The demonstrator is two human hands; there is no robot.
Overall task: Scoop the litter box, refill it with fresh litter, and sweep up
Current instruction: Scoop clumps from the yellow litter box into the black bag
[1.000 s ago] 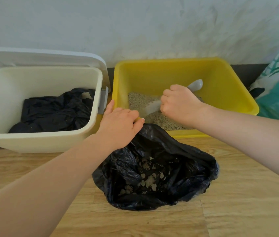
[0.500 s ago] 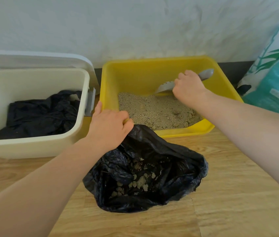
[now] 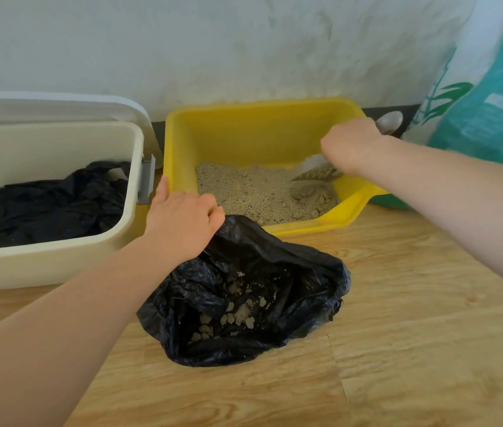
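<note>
Your right hand (image 3: 350,146) is wrapped around the handle of the grey litter scoop (image 3: 315,171), fingers curled tight on it, with the handle's rounded end poking out past your knuckles. The scoop's blade sits low at the right side of the yellow litter box (image 3: 244,131), carrying a few clumps just above the sandy litter (image 3: 253,192), which is banked toward the near wall with more clumps by the right corner. Your left hand (image 3: 182,223) rests on the box's near left rim, fingers bent over the edge and touching the upper lip of the black bag (image 3: 305,266). That bag lies open on the wooden floor (image 3: 413,334) just in front of the box, with pale clumps inside. Left of the box stands a cream bin (image 3: 59,260), lid up, lined in black plastic. A teal and white sack (image 3: 490,103) leans at the far right.
</note>
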